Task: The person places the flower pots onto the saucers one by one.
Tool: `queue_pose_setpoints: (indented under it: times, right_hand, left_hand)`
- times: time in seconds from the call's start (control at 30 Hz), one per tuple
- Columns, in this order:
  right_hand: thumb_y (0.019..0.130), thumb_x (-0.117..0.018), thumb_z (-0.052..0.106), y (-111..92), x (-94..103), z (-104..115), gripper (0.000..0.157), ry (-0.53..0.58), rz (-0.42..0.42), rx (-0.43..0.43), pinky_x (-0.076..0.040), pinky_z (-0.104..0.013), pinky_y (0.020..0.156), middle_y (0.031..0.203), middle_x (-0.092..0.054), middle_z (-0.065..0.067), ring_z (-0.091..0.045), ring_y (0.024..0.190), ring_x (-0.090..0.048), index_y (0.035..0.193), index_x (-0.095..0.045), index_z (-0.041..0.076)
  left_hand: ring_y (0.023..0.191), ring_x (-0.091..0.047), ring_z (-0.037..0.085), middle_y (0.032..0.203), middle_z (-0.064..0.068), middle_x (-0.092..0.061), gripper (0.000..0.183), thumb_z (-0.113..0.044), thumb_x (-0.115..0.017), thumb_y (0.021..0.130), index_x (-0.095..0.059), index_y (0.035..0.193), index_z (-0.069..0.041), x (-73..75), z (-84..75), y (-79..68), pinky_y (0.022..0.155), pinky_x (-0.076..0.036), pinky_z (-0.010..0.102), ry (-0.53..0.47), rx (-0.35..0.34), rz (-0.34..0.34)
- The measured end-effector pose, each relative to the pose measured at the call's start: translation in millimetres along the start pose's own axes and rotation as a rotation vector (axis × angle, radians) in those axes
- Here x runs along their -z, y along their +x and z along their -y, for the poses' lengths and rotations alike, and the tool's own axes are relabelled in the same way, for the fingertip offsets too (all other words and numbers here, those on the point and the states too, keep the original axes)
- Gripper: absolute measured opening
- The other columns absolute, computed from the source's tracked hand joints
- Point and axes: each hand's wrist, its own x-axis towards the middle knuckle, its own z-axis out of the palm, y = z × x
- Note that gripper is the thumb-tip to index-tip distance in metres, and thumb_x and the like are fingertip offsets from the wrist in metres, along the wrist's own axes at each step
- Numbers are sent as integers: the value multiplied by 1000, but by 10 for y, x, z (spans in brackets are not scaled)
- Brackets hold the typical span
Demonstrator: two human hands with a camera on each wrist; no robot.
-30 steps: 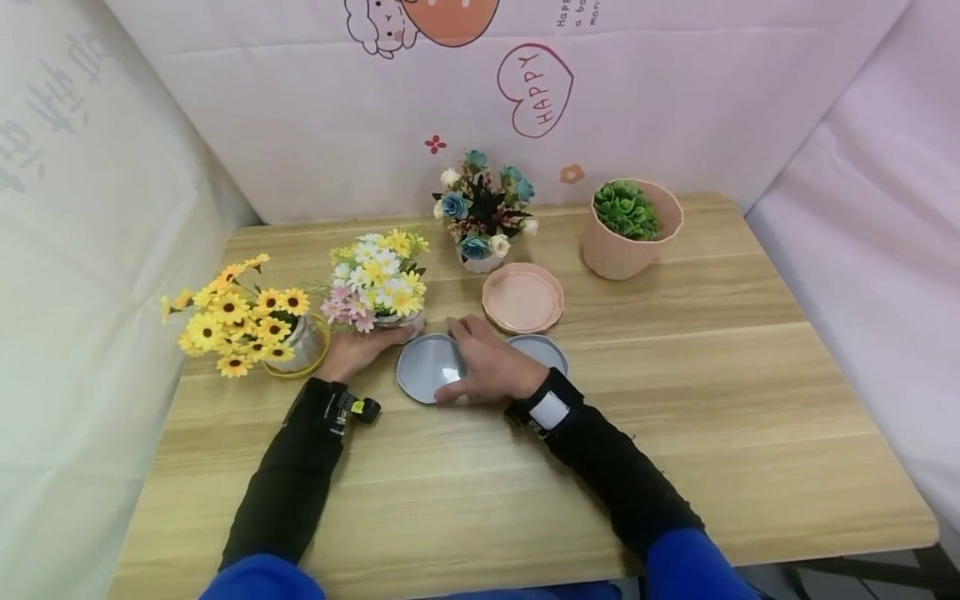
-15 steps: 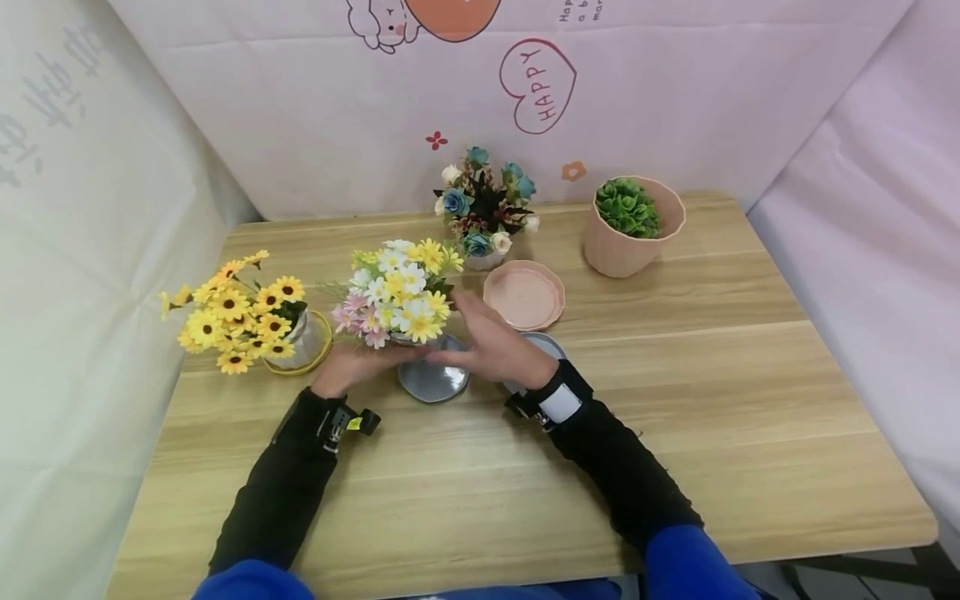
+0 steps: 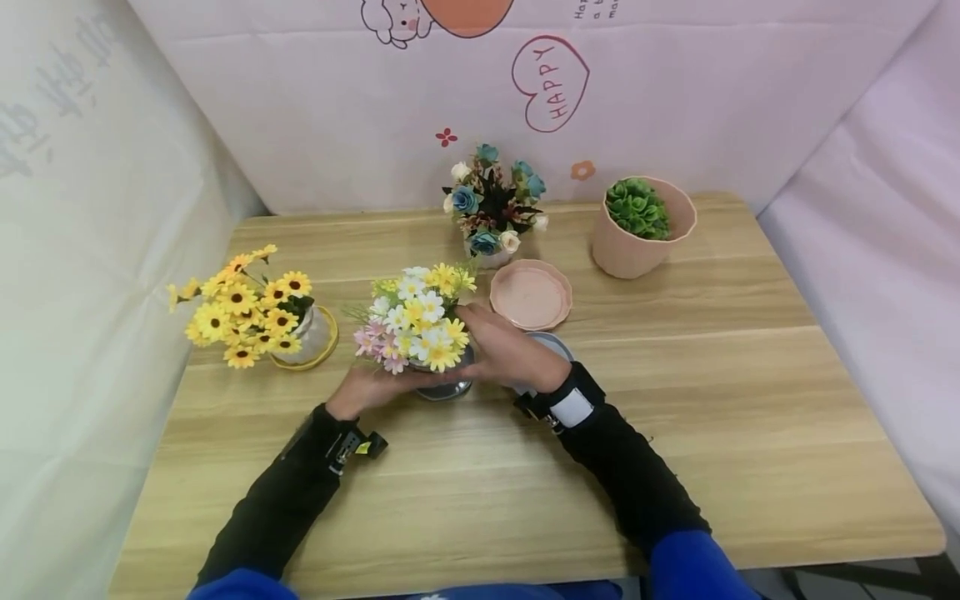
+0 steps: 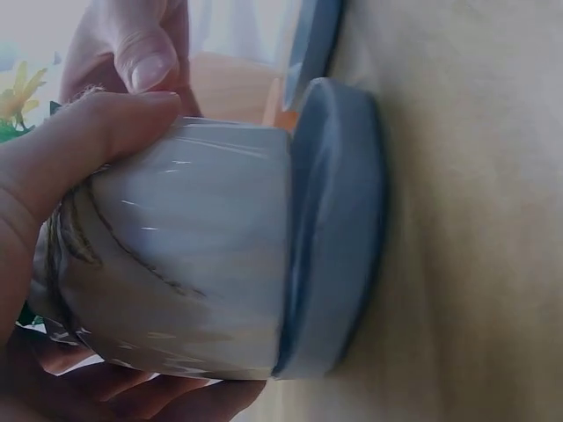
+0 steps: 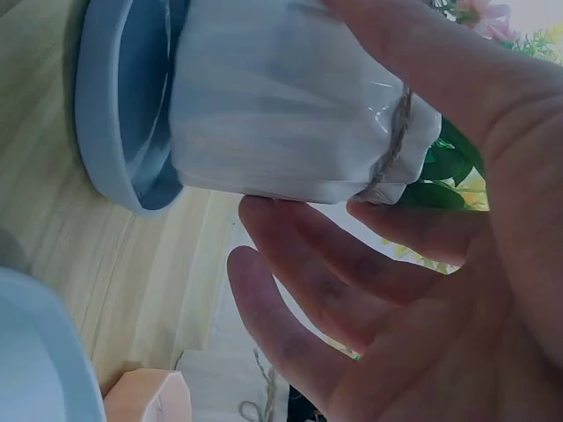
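Observation:
My left hand (image 3: 377,388) grips a flower pot (image 4: 198,237), thumb on one side and fingers on the other. The pot is pale and glossy, tied with twine, and bears white, yellow and pink artificial flowers (image 3: 420,321). On its other side my right hand (image 3: 519,350) holds it too, thumb and fingertips against the wall in the right wrist view. Right under the pot lies a grey-blue saucer (image 4: 343,246). The pot's base is at or just inside the saucer's rim; whether it touches the bottom I cannot tell.
Left stands a pot of yellow flowers (image 3: 240,308) on a yellow saucer (image 3: 326,354). Behind are a blue-and-white rose pot (image 3: 495,208), a pink saucer (image 3: 531,294) and a pink pot (image 3: 630,250) with a green plant. A second grey-blue saucer (image 3: 553,342) is partly behind my right hand.
The flower pot has moved right and nearer, from beside the grey-blue saucer to over it. My right hand has left the saucer and taken hold of the pot alongside my left.

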Motion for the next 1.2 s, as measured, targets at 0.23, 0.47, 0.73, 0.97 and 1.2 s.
queue_pose_setpoints:
  times: [0.23,0.47,0.73,0.97,1.2]
  right_hand:
    - [82,-94,32,-47,25,-1,90,-19,23,-22,-53,-46,115,144,-58,-24,-35,136,-57,150,-47,-5]
    - [82,-94,27,-66,38,-23,82,-1,29,7,-56,-44,109,135,-62,-21,-31,126,-62,146,-51,-2]
    - [91,-85,31,-61,3,-41,74,15,46,27,-53,-42,113,143,-61,-16,-28,133,-58,151,-50,5]
    - [91,-85,27,-124,-85,17,71,-21,-6,143,-50,-48,113,143,-61,-19,-33,129,-59,149,-53,1]
    - [84,-92,22,-161,-294,29,80,-35,-42,132,-49,-52,114,145,-60,-19,-32,129,-58,150,-53,3]
  left_hand:
    - [160,-28,41,170,21,-33,100,-10,-87,86,-26,165,1,-78,9,24,133,-21,58,428,-89,-142]
    - [159,-32,37,169,18,-37,99,-5,-87,85,-29,164,-2,-139,34,21,133,-25,54,391,-106,-162]
    - [159,-34,33,168,13,-41,100,-8,-89,84,-31,165,-7,-154,93,14,134,-25,52,304,-114,-171]
    - [158,-35,32,167,12,-42,97,-15,-89,85,-33,164,-7,-230,92,-52,132,-27,53,464,-131,-216]
    - [148,-48,39,157,22,-52,82,-26,-91,84,-52,149,4,-337,119,-170,123,-42,54,1120,-277,-243]
